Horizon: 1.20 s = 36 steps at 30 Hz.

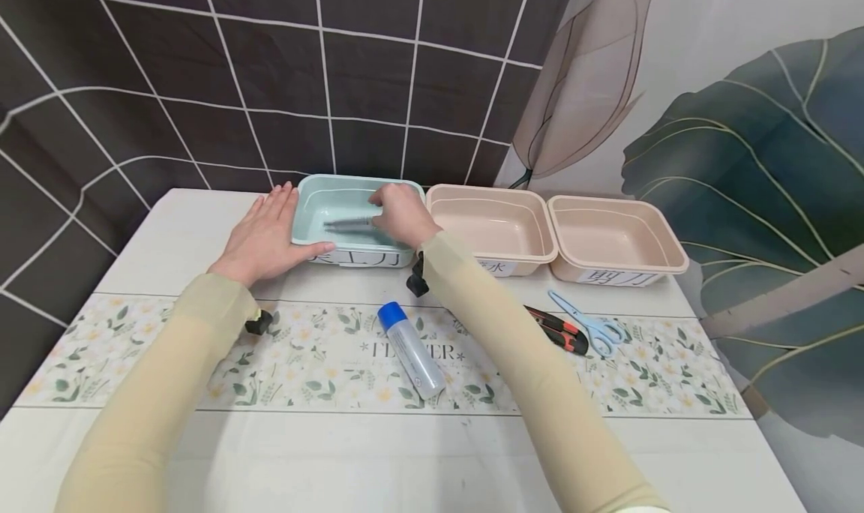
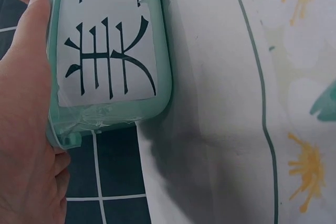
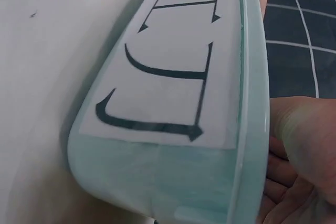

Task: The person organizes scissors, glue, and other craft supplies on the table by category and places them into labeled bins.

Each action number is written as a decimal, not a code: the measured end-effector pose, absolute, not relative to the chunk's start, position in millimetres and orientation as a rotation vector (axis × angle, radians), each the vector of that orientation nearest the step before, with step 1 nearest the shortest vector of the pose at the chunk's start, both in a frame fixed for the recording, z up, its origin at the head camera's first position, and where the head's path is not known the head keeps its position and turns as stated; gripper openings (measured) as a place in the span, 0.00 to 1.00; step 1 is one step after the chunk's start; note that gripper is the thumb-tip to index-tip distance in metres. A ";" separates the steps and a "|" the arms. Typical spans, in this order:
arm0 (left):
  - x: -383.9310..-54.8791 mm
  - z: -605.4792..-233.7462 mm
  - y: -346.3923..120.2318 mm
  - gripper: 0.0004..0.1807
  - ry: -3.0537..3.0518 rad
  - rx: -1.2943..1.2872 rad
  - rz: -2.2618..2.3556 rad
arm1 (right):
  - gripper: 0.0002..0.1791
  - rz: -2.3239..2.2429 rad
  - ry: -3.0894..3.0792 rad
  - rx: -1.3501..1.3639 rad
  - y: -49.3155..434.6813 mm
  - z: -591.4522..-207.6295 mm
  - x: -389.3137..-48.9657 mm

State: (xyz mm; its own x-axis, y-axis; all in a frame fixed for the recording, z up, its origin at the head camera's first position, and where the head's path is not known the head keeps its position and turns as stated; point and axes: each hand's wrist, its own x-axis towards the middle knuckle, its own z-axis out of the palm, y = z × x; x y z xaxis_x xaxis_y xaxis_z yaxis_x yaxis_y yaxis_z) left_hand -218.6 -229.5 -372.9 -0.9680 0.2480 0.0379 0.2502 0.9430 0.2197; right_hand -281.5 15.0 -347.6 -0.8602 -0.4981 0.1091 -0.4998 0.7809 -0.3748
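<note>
My left hand (image 1: 266, 235) lies against the left end of the pale green bin (image 1: 317, 247), fingers straight along its side and thumb over the front rim. In the left wrist view, the thumb (image 2: 31, 30) runs along the edge above the bin's label (image 2: 110, 56). Over the bin's right part, my right hand (image 1: 403, 214) reaches inside with curled fingers and holds a slim grey tool (image 1: 347, 224). The tool points left, low in the bin; its other end is hidden by the hand. In the right wrist view, the bin wall (image 3: 157, 177) hides the fingertips.
Two beige bins (image 1: 496, 258) (image 1: 617, 232) stand in a row right of the green one. In front lie a blue-capped silver tube (image 1: 413, 352), a red and black utility knife (image 1: 560, 331) and light blue scissors (image 1: 594, 325). A dark tiled backdrop (image 1: 270, 63) rises behind the table.
</note>
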 end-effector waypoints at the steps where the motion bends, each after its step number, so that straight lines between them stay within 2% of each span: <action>1: -218.9 -373.0 -229.3 0.68 -3.089 -0.397 -0.350 | 0.21 0.627 -2.965 0.818 14.6 -346.7 -281.7; 19: -219.9 -372.4 -228.2 0.68 -3.086 -0.405 -0.355 | 0.26 0.983 -2.787 0.737 43.7 -300.6 -259.2; 28: -218.8 -375.1 -229.8 0.68 -3.079 -0.412 -0.375 | 0.26 1.162 -2.713 0.777 68.7 -299.1 -243.9; 36: -219.2 -373.9 -229.3 0.68 -3.081 -0.413 -0.360 | 0.27 1.136 -2.698 0.813 88.0 -300.2 -231.5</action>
State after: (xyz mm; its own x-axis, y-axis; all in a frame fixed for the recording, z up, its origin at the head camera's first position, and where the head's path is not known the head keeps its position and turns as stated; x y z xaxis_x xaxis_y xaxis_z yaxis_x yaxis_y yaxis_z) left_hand -219.2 -229.3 -373.9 -0.9651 0.2583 0.0426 0.2612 0.9387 0.2251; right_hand -231.5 88.0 -300.2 -0.8520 -0.4351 0.2913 -0.5124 0.5782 -0.6349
